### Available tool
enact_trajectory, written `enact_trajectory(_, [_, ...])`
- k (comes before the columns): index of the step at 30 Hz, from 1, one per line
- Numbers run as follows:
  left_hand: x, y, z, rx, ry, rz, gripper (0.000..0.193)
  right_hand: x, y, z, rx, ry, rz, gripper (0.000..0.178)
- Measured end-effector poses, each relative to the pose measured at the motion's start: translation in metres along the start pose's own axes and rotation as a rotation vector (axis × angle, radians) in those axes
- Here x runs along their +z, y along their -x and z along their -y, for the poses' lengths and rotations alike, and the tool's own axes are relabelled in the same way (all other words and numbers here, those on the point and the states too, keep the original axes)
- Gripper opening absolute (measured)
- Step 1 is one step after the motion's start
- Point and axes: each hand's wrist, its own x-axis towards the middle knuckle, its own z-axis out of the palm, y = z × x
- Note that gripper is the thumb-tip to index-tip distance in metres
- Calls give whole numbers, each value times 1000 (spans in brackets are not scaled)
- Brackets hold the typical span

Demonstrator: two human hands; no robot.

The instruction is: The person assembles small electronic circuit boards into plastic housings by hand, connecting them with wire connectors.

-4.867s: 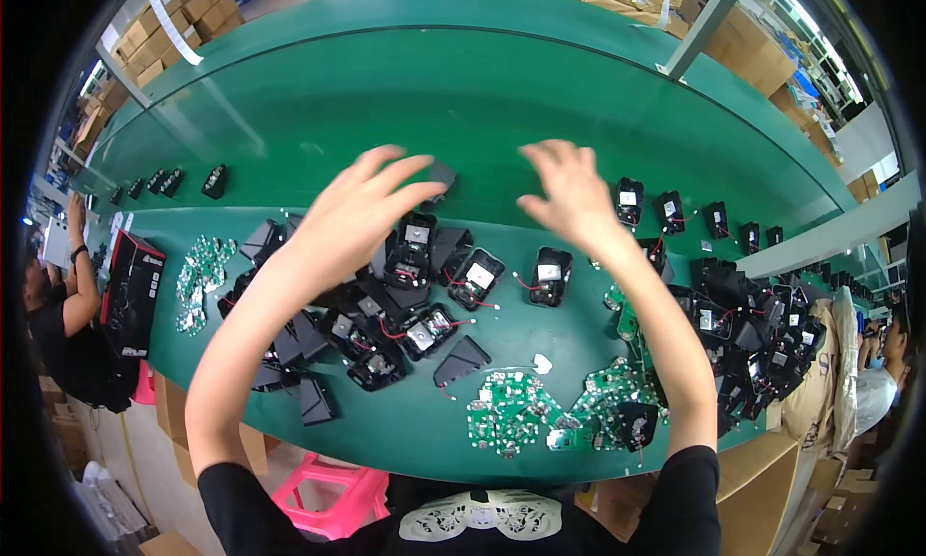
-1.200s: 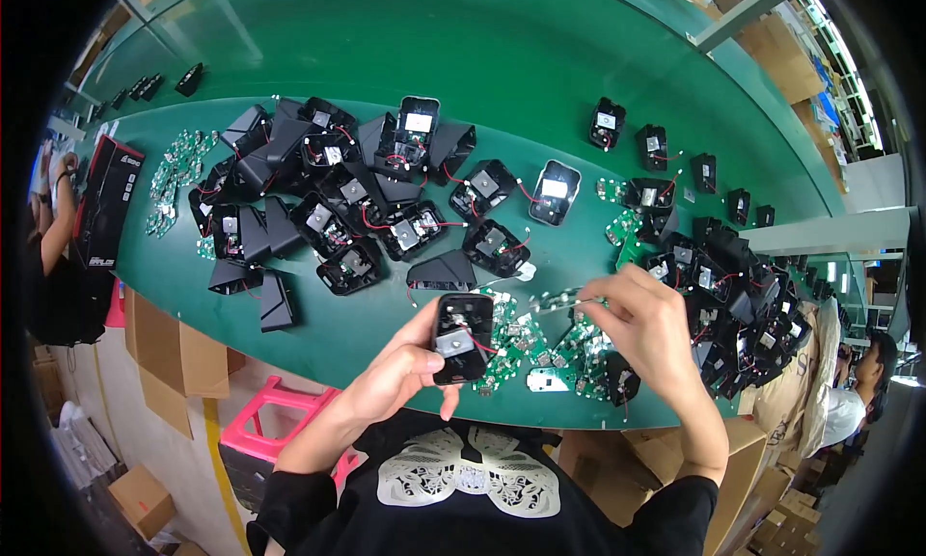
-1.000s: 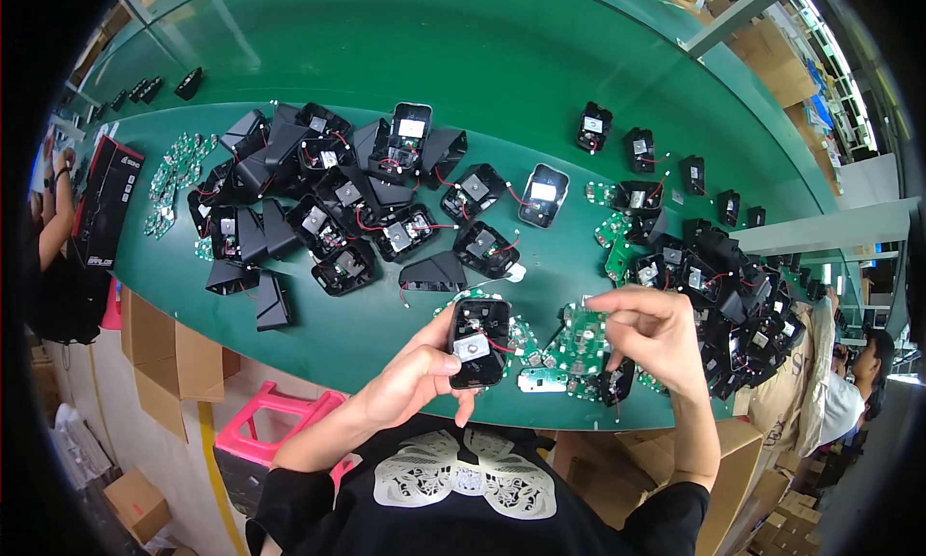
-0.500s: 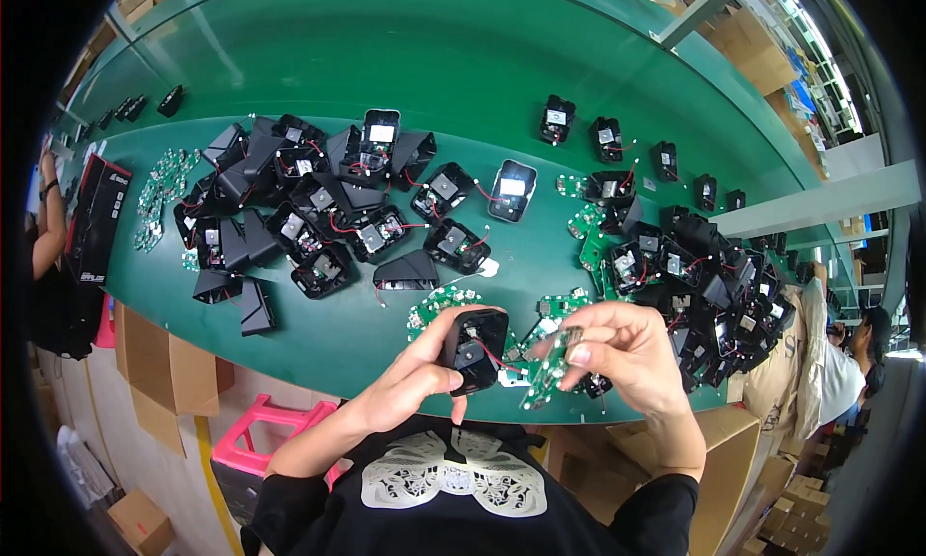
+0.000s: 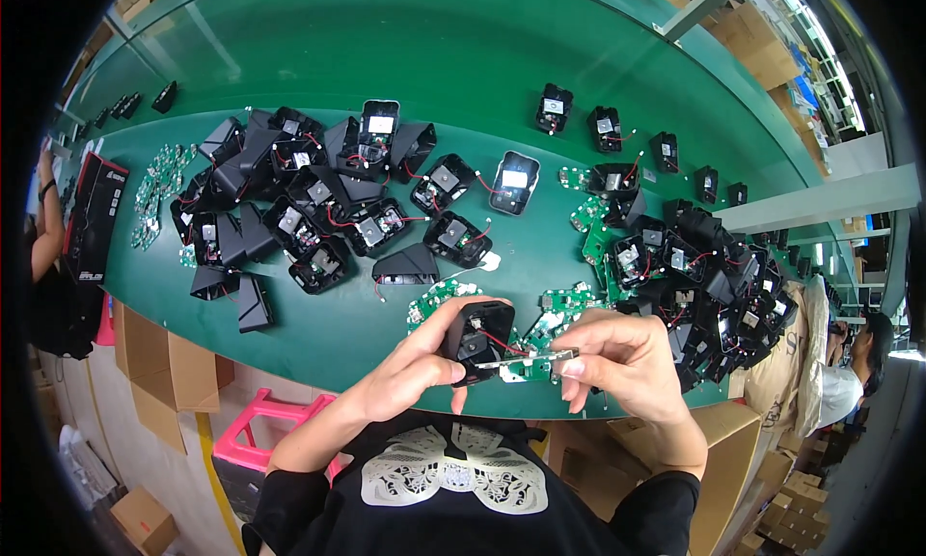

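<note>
My left hand [image 5: 410, 375] is closed round a black plastic housing [image 5: 489, 323], its open side turned to the right. A red wire [image 5: 497, 340] runs out of the housing toward a green circuit board [image 5: 529, 360]. My right hand [image 5: 627, 358] pinches that board by its right end, between thumb and fingers. The board is seen nearly edge-on, and its left end reaches the housing's lower edge; whether they touch I cannot tell. Beneath my hands, loose green circuit boards [image 5: 567, 300] lie on the table.
A heap of black housings [image 5: 323, 201] covers the green table's [image 5: 352, 334] left part, and another heap [image 5: 719, 286] the right. More boards [image 5: 159, 194] lie far left. Single housings [image 5: 606, 130] stand along the back. A pink stool [image 5: 265, 431] and cardboard boxes [image 5: 159, 363] are below.
My right hand has turned the circuit board from upright to nearly level and brought its left end to the housing. My left hand has tilted the housing slightly.
</note>
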Motion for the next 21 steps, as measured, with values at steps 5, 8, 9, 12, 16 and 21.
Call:
enact_trajectory(5, [-2,2,-7,103,-147,16,67,-1,5,1,21,-35,38,18])
enact_trajectory(8, [-2,3,-10,101,-141,-14,67,-2,4,3,120,-108,94,20])
enact_trajectory(9, [-3,2,-12,101,-134,-2,67,-2,3,4,87,-96,47,20])
enact_trajectory(12, [-3,2,-11,92,-160,36,67,-2,1,0,56,-60,-1,22])
enact_trajectory(16, [-1,3,-9,82,-167,108,66,0,-3,0,62,18,16,22])
enact_trajectory(21, [-2,4,-9,27,-169,148,66,7,-6,3,58,155,5,19])
